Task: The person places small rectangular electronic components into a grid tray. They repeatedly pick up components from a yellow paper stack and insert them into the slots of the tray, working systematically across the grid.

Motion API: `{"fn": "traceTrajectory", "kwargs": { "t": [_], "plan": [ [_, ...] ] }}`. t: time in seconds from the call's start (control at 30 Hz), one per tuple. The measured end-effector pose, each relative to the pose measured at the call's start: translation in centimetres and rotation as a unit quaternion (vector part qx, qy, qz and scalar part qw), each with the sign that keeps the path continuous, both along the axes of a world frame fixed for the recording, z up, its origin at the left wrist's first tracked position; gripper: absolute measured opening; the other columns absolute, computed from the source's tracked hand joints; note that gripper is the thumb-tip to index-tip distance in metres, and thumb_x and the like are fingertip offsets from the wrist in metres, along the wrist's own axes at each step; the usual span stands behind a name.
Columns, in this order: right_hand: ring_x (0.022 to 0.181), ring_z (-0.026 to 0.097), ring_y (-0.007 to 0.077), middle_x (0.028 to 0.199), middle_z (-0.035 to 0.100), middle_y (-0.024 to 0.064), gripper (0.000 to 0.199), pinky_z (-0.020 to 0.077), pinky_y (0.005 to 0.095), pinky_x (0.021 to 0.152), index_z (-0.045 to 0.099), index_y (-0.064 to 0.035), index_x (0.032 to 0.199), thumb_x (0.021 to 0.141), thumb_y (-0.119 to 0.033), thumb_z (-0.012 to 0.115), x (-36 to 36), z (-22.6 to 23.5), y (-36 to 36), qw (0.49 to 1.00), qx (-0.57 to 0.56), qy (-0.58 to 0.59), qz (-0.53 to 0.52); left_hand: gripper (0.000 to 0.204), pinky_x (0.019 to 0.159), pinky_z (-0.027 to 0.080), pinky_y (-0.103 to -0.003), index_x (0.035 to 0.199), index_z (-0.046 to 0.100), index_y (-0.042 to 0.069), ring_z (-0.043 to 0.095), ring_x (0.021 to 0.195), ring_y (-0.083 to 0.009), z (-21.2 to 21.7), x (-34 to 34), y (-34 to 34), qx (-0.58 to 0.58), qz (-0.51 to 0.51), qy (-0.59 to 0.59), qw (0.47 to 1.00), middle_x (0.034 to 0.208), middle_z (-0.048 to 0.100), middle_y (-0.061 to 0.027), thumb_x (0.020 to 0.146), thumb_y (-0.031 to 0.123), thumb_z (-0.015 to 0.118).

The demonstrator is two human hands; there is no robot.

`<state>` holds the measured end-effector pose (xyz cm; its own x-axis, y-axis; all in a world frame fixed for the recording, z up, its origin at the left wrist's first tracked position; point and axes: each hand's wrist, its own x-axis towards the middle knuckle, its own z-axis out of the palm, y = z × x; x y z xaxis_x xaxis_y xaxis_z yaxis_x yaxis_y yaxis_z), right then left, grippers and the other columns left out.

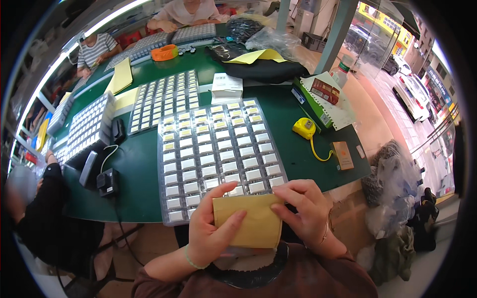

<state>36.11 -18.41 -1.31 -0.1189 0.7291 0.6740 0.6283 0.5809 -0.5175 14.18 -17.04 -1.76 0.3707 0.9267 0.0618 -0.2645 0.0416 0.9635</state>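
Note:
Close to my body, a rectangular piece of yellow backing paper (248, 223) is held up in front of the table edge. My left hand (216, 226) grips its left side, thumb across the front face and fingers behind. At the upper right corner, my right hand (303, 211) pinches the paper between thumb and forefinger. Whether it is one sheet or a thin stack I cannot tell. Just beyond my hands lies a clear plastic tray (218, 154) with rows of small white blocks. Several blocks in its far rows show yellow tops; the nearest rows are partly hidden by my hands.
Another filled tray (166, 99) and a stack of trays (92, 124) lie left on the green table (134, 198). A white box (227, 88), yellow tape measure (304, 128), small orange box (342, 155) and black adapter (108, 182) surround them. Other people sit left and far.

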Motion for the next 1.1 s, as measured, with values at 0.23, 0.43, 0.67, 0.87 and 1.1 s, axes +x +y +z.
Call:
{"fn": "traceTrajectory", "kwargs": {
  "t": [0.23, 0.43, 0.67, 0.87, 1.1],
  "plan": [
    [0.084, 0.066, 0.0242, 0.103, 0.068, 0.009, 0.039, 0.0542, 0.0338, 0.069, 0.069, -0.0037, 0.115, 0.077, -0.002, 0.08, -0.2, -0.7, 0.0, 0.99, 0.097, -0.098, -0.039, 0.045, 0.085, 0.053, -0.025, 0.139, 0.044, 0.0, 0.064, 0.098, -0.0103, -0.3, 0.1, 0.0, 0.02, 0.029, 0.025, 0.999, 0.111, 0.066, -0.0075, 0.097, 0.001, 0.06],
    [0.082, 0.067, 0.0251, 0.102, 0.068, 0.0103, 0.037, 0.0545, 0.0333, 0.068, 0.068, -0.0007, 0.113, 0.077, 0.0, 0.079, -0.6, -0.9, -0.4, 0.993, 0.088, -0.046, -0.067, 0.047, 0.086, 0.052, -0.024, 0.141, 0.043, -0.001, 0.063, 0.1, -0.0097, -0.3, 0.1, -0.1, 0.009, 0.027, 0.011, 1.0, 0.112, 0.066, -0.0075, 0.097, 0.001, 0.06],
    [0.081, 0.068, 0.0253, 0.1, 0.068, 0.0107, 0.033, 0.0551, 0.0335, 0.067, 0.068, -0.0005, 0.11, 0.078, 0.002, 0.078, -0.2, -0.7, -0.1, 0.99, 0.102, -0.085, -0.044, 0.048, 0.086, 0.05, -0.023, 0.142, 0.043, -0.002, 0.062, 0.101, -0.0083, 0.0, 0.2, -0.2, 0.017, 0.022, 0.012, 1.0, 0.113, 0.064, -0.0066, 0.097, 0.001, 0.06],
    [0.083, 0.069, 0.0249, 0.1, 0.069, 0.0111, 0.032, 0.0557, 0.033, 0.068, 0.068, -0.0017, 0.108, 0.077, 0.001, 0.078, -0.1, -0.8, -0.2, 0.991, 0.101, -0.083, -0.043, 0.048, 0.086, 0.05, -0.023, 0.143, 0.043, -0.002, 0.061, 0.1, -0.0075, 0.0, 0.1, -0.2, 0.013, 0.024, 0.016, 0.999, 0.112, 0.064, -0.0058, 0.098, 0.001, 0.06],
    [0.084, 0.069, 0.0259, 0.101, 0.069, 0.0123, 0.028, 0.0562, 0.034, 0.069, 0.066, -0.0031, 0.101, 0.076, 0.001, 0.079, -0.3, -0.9, -0.2, 0.995, 0.069, -0.057, -0.053, 0.048, 0.087, 0.049, -0.022, 0.143, 0.043, -0.002, 0.06, 0.101, -0.0073, -0.1, 0.0, 0.0, 0.018, 0.023, 0.031, 0.999, 0.113, 0.063, -0.0054, 0.098, 0.001, 0.059]
  ]
}}
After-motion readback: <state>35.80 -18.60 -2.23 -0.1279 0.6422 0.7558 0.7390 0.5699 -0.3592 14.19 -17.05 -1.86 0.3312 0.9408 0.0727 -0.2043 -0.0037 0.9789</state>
